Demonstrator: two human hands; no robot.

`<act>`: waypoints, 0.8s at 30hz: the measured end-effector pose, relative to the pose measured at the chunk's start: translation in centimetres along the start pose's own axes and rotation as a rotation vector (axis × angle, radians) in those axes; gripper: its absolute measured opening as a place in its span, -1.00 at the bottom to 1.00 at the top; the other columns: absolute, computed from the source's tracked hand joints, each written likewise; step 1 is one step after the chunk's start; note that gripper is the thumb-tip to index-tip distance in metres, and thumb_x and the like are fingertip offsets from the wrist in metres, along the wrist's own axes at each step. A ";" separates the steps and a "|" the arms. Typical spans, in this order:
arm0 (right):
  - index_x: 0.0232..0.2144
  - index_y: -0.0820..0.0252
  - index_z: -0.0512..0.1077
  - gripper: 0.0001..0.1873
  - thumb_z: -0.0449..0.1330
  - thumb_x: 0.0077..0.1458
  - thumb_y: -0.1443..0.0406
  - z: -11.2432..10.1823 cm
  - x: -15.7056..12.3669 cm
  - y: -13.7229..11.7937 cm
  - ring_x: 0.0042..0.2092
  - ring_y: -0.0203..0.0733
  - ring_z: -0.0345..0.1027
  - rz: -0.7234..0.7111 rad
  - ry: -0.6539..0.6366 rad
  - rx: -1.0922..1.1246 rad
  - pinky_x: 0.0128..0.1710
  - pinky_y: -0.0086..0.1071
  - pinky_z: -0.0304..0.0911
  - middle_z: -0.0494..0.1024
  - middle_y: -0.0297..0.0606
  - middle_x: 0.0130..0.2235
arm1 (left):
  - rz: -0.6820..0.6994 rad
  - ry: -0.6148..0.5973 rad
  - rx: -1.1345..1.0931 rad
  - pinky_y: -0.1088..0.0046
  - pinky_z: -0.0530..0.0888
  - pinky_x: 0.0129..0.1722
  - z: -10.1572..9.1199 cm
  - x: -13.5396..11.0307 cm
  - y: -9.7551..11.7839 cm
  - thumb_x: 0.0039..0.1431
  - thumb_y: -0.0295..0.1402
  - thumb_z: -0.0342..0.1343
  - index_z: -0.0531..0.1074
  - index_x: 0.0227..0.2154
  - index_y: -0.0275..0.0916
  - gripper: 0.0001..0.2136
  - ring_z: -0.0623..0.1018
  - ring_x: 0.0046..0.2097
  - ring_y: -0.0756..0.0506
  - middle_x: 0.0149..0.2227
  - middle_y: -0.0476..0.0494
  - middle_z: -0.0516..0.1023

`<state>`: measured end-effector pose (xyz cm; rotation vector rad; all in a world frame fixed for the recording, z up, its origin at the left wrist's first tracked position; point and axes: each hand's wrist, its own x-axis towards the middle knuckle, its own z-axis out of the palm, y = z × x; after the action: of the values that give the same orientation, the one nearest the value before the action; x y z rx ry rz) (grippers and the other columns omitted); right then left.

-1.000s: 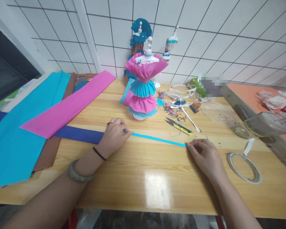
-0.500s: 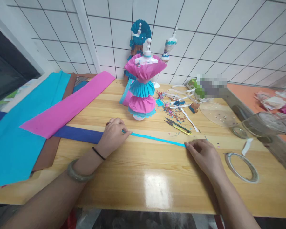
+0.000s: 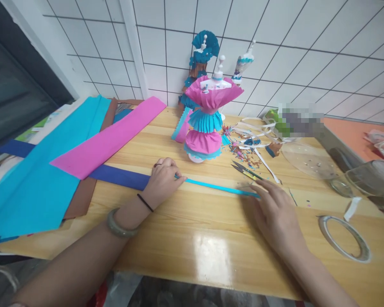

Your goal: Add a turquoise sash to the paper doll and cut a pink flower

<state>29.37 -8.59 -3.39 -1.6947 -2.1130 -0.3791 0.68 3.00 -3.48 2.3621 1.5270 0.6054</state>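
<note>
A narrow light-blue paper strip (image 3: pixel 217 187) lies nearly straight across the table. My left hand (image 3: pixel 164 184) pinches its left end between thumb and fingers, near a dark-blue paper band (image 3: pixel 120 177). At the other end, my right hand (image 3: pixel 277 213) hovers with fingers stretched and parted, partly covering the strip's tip. Just beyond those fingers are yellow-handled thread snips (image 3: pixel 243 170), their handles partly hidden. A small dress form (image 3: pixel 204 143) stands behind the strip, dressed in pink and turquoise crepe paper.
Pink paper (image 3: pixel 112 138) and turquoise paper (image 3: pixel 48 175) overlap on the left. Paper scraps (image 3: pixel 243 153) and white ribbons lie behind the snips. A tape roll (image 3: pixel 344 238) and a clear jar (image 3: pixel 371 179) are on the right. Two more decorated forms stand by the tiled wall.
My right hand has let go of the strip's right end, and its fingers have opened toward the snips. My left hand keeps its pinch. The view has shifted left.
</note>
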 end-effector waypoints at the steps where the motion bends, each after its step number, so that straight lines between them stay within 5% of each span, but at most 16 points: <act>1: 0.00 0.26 0.31 -0.64 0.02 0.15 0.33 -0.1 0.5 -1.2 0.12 0.04 0.18 -0.085 -0.037 0.020 0.06 -0.02 0.13 0.39 0.00 0.04 | 0.001 -0.002 -0.002 0.25 0.29 -0.09 0.0 0.0 0.0 -0.01 -0.22 0.14 0.47 -0.54 -0.24 -0.81 0.34 -0.12 -0.17 -0.26 -0.14 0.39; 5: 0.11 0.34 0.22 -0.54 0.00 0.19 0.27 0.5 2.3 -6.2 0.24 0.02 -0.02 -0.308 -0.200 0.093 0.17 0.00 -0.02 0.25 -0.01 0.17 | 0.008 0.000 -0.004 0.25 0.29 -0.09 0.0 -0.1 -0.1 -0.02 -0.22 0.14 0.47 -0.53 -0.25 -0.81 0.34 -0.11 -0.17 -0.25 -0.13 0.39; 10: 0.17 0.36 0.15 -0.45 0.00 0.19 0.20 2.2 3.5 -9.5 0.26 0.01 -0.08 -0.355 -0.270 0.143 0.18 0.01 -0.04 0.17 0.02 0.21 | 0.023 0.023 0.006 0.25 0.28 -0.09 0.3 -0.2 -0.2 -0.01 -0.21 0.14 0.48 -0.52 -0.23 -0.82 0.34 -0.11 -0.17 -0.26 -0.13 0.38; 24: 0.13 0.52 0.19 -0.38 -0.08 0.21 0.10 1.8 1.8 -8.3 0.23 0.08 0.00 -0.299 -0.332 -0.022 0.15 0.01 0.03 0.16 0.10 0.20 | 0.032 0.029 -0.006 0.26 0.29 -0.12 0.3 -0.3 -0.3 -0.01 -0.20 0.14 0.46 -0.53 -0.23 -0.81 0.35 -0.13 -0.17 -0.27 -0.12 0.40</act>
<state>20.71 -8.11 -3.78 -1.5393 -2.6248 -0.2164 0.51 2.84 -3.93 2.3877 1.5001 0.6534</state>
